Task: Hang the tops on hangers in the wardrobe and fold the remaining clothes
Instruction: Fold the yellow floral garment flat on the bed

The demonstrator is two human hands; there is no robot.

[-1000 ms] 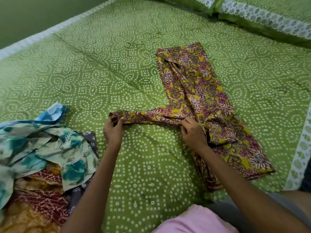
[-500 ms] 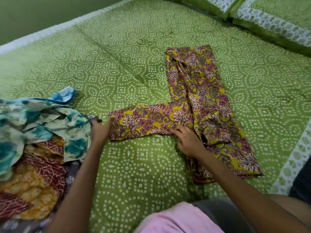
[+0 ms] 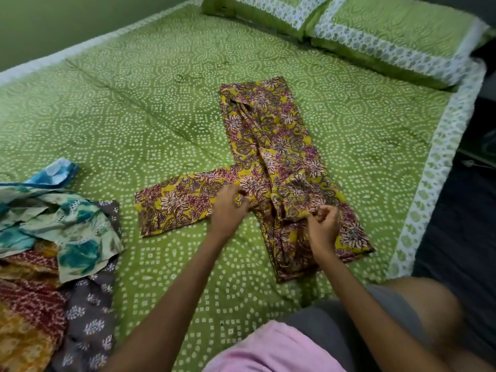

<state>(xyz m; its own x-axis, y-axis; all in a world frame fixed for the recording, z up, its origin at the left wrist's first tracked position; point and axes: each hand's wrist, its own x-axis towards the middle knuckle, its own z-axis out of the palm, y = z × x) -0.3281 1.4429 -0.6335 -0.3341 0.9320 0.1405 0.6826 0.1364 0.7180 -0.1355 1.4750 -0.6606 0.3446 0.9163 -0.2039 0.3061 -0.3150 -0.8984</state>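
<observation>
A yellow garment with a maroon floral print (image 3: 271, 146) lies flat on the green bedspread (image 3: 134, 108), its long body folded lengthwise and one sleeve stretched out to the left. My left hand (image 3: 228, 208) rests on the sleeve where it joins the body, fingers curled on the cloth. My right hand (image 3: 323, 224) pinches a fold of the garment's body near its lower part.
A heap of other clothes (image 3: 53, 237) lies at the left: a teal-and-cream piece, red and orange prints, a grey floral piece. Two green pillows (image 3: 375, 30) lie at the head of the bed. The bed's right edge (image 3: 434, 183) drops to a dark floor.
My left hand left the sleeve's cuff and moved right to the sleeve's base. My right hand shifted right and pinched the body's fabric. The sleeve now lies flat.
</observation>
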